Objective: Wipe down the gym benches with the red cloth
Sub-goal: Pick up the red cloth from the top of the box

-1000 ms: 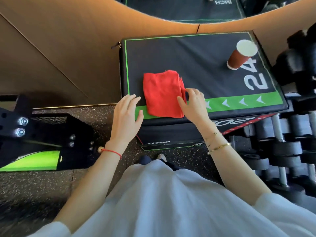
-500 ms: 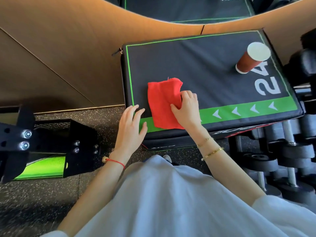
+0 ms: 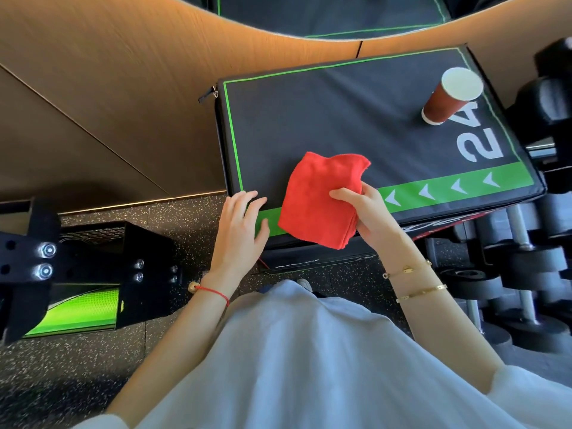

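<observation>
A folded red cloth (image 3: 318, 196) is held just above the near edge of a black padded box (image 3: 340, 119) with green trim and a white "24". My right hand (image 3: 368, 212) grips the cloth's right side, thumb on top and fingers underneath. My left hand (image 3: 241, 230) hovers at the box's near left corner with its fingers spread, holding nothing. The cloth's lower corner hangs past the box's front edge.
A brown paper cup (image 3: 448, 97) stands at the far right of the box top. A rack of black dumbbells (image 3: 526, 274) fills the right side. A black and green machine frame (image 3: 77, 274) sits at the left. A wooden wall panel (image 3: 108, 103) runs behind.
My right hand went from touching the cloth's edge to gripping it and lifting it off the box. The left hand stayed by the near left corner.
</observation>
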